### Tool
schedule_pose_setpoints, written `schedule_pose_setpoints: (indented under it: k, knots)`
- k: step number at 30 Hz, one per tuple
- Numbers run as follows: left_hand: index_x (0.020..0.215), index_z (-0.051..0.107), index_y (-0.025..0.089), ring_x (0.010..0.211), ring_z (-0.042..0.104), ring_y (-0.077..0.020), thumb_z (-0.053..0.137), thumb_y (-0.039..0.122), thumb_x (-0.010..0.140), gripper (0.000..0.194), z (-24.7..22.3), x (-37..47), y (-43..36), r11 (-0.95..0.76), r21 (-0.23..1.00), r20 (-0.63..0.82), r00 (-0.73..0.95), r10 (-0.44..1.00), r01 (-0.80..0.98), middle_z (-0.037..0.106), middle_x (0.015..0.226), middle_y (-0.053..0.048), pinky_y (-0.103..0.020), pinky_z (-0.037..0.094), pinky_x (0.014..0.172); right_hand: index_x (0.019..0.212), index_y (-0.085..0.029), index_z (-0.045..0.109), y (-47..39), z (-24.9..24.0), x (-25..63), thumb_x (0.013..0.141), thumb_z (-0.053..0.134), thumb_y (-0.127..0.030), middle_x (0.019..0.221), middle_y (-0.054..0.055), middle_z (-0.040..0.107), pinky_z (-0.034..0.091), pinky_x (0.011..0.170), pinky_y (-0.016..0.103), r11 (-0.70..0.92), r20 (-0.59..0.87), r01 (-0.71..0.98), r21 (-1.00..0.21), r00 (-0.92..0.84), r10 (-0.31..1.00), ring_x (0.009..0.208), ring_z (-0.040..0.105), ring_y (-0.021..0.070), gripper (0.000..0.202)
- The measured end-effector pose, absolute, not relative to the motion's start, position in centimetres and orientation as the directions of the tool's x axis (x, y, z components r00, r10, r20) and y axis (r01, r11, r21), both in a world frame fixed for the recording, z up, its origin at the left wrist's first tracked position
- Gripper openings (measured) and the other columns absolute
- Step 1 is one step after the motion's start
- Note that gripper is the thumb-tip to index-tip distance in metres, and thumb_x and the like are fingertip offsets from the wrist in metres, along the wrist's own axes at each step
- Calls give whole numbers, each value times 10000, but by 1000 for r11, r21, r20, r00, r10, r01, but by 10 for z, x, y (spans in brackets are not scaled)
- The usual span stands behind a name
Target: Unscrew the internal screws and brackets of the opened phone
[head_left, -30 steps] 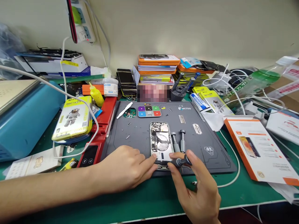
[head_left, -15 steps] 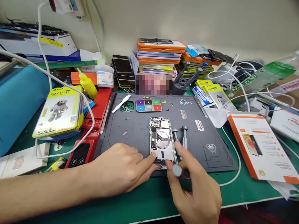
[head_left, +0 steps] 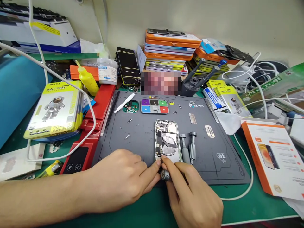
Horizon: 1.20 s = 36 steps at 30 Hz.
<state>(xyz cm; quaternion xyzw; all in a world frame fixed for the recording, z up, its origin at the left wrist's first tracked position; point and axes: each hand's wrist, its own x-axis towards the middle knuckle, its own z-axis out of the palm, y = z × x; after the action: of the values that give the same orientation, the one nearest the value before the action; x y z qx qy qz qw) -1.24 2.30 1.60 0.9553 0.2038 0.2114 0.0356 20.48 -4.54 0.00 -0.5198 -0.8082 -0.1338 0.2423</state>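
On the dark work mat lies an opened phone (head_left: 169, 145) with its board, a round coil and a flex cable exposed. My left hand (head_left: 125, 177) holds it at the lower left edge, fingers pressed together and tips against the frame. My right hand (head_left: 192, 193) is closed around a grey screwdriver (head_left: 165, 174), its round end cap turned toward me. The right fingertips touch the lower part of the phone, beside my left index finger. Both hands hide the phone's bottom end and the screwdriver's tip. Two more grey screwdrivers (head_left: 193, 147) lie right of the phone.
The mat (head_left: 211, 158) carries a white pry tool (head_left: 124, 103), a coloured tray (head_left: 155, 106) and small metal parts. Battery boxes (head_left: 54, 109) and a red device (head_left: 95, 126) stand left. An orange-edged box (head_left: 275, 155) and white cables are right; a screwdriver stand (head_left: 190, 88) is behind.
My right hand has moved left and closed in on the phone's lower part, turning the screwdriver's cap left. My left fingers stay at the phone's edge. The whole view has shifted slightly.
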Motion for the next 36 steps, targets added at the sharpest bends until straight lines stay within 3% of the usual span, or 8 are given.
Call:
schedule_pose_setpoints:
  k: [13, 21, 26, 33, 36]
  knots:
    - [1168, 700, 71, 565, 676, -204, 430, 229, 1151, 313, 15, -13, 23, -917, 130, 402, 825, 397, 378, 723, 722, -9, -400, 476, 457, 1247, -100, 723, -38, 3, 198, 1058, 591, -119, 833, 47, 747, 411, 645, 339, 436, 524, 896, 88, -414, 744, 676, 620, 170, 232]
    - [967, 655, 153, 534, 669, -200, 453, 246, 1145, 284, 14, -13, 23, -911, 137, 373, 831, 412, 389, 692, 672, 5, -395, 429, 452, 1200, -88, 721, -32, 11, 199, 1062, 538, -112, 812, 52, 715, 414, 671, 348, 495, 491, 860, 120, -485, 723, 689, 617, 186, 231]
    - [1088, 664, 109, 546, 688, -209, 455, 265, 1147, 268, 12, -13, 23, -913, 141, 347, 845, 407, 382, 709, 692, -5, -383, 427, 450, 1203, -82, 712, -30, 15, 200, 1065, 513, -103, 782, 41, 705, 398, 632, 346, 515, 493, 845, 145, -513, 702, 634, 591, 173, 244]
    - [1031, 667, 139, 526, 677, -205, 455, 252, 1141, 265, 13, -13, 25, -915, 114, 379, 834, 401, 388, 697, 669, 6, -383, 420, 445, 1179, -116, 728, -27, 14, 201, 1067, 522, -123, 784, 25, 703, 380, 568, 323, 516, 491, 854, 60, -476, 730, 594, 592, 147, 234]
    - [1145, 681, 108, 528, 677, -209, 442, 257, 1146, 282, 11, -13, 24, -915, 92, 405, 825, 395, 393, 702, 672, 8, -382, 420, 435, 1208, -154, 736, -34, 17, 208, 1057, 546, -144, 861, 30, 732, 441, 582, 291, 502, 486, 862, -79, -406, 774, 650, 660, 144, 243]
